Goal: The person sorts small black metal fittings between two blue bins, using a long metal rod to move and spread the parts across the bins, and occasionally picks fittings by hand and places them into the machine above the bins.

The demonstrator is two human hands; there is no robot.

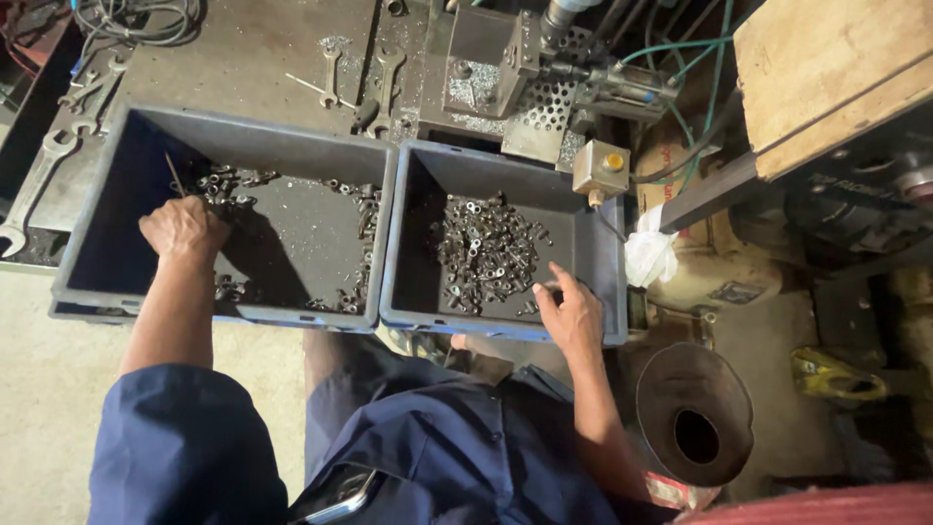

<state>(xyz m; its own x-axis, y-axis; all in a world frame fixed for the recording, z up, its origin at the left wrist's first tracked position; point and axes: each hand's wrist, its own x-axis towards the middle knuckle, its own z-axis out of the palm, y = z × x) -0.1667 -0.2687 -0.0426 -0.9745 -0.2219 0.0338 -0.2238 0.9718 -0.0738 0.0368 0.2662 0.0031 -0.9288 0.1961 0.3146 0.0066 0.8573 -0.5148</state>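
Sorting small metal parts between two dark grey plastic bins is the work shown, and both hands are down inside them. The left hand (183, 229), at centre left of the frame, is curled closed around a thin metal rod (175, 176) whose tip sticks up past the knuckles, over the scattered parts (292, 233) in the left bin (73, 282). The right hand (567, 313), lower centre right, rests on the near edge of the right bin (607, 292) with fingers bent down towards the pile of small nuts and fittings (486, 253); whether it pinches one piece or only touches the heap I cannot tell. To do this well, I judge the right fingers should isolate a single piece at the edge of the pile rather than dig into its middle, since the parts are tangled and tiny. The rod hand would do best kept low and steady so that parts do not scatter toward the bin walls. Beyond the bins, in the upper part of the frame, spanners (335, 73) lie on the metal bench beside a small machine (505, 68), and a white rag (649, 255) hangs just right of the right bin, clear of the hands.
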